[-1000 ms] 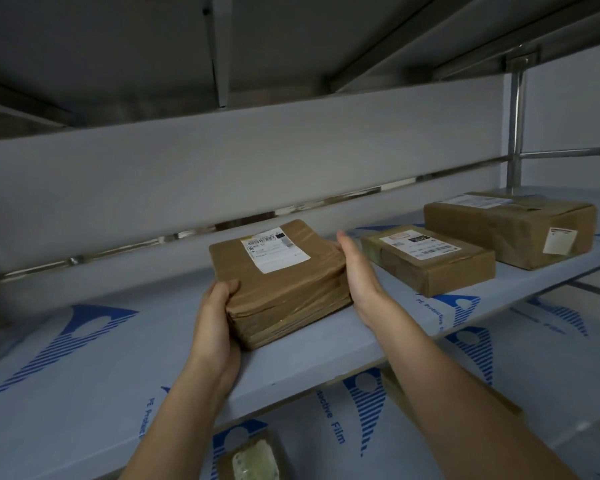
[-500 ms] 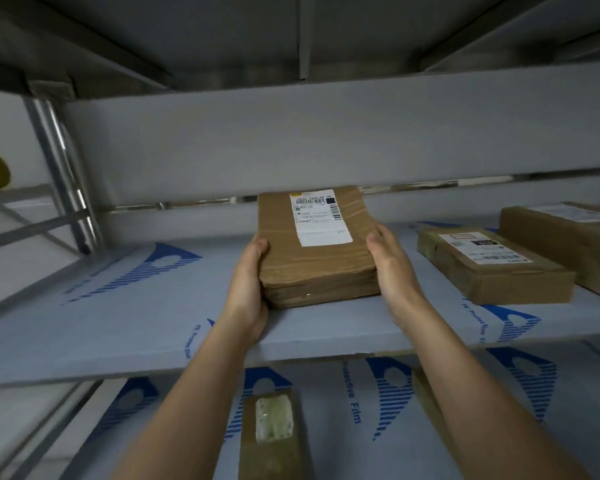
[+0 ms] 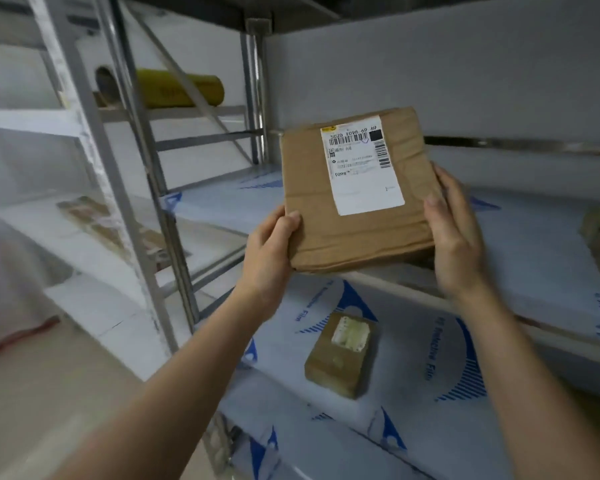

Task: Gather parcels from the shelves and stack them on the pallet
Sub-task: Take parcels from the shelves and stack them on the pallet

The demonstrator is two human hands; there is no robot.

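The flat brown paper-wrapped parcel with a white shipping label (image 3: 355,192), which half a second ago lay on the upper film-covered shelf (image 3: 534,244) with both palms against its sides, is now off the board and tilted label-up toward the person, at about 12 o'clock in the view just above the shelf's front edge. The left hand (image 3: 269,252) clasps its lower left corner at 9 o'clock of the parcel, thumb on top and the other fingers hidden beneath; the right hand (image 3: 456,237) presses its right edge at 3 o'clock, fingers extended along the side. The view has also swung left, bringing the grey metal upright (image 3: 136,168) and a yellow roll (image 3: 184,91) at 10 o'clock into sight. This reads as the pick being complete, with the carry to the pallet, which is not in view, to follow. A small brown box with a torn clear patch (image 3: 340,358) waits on the lower shelf at 6 o'clock
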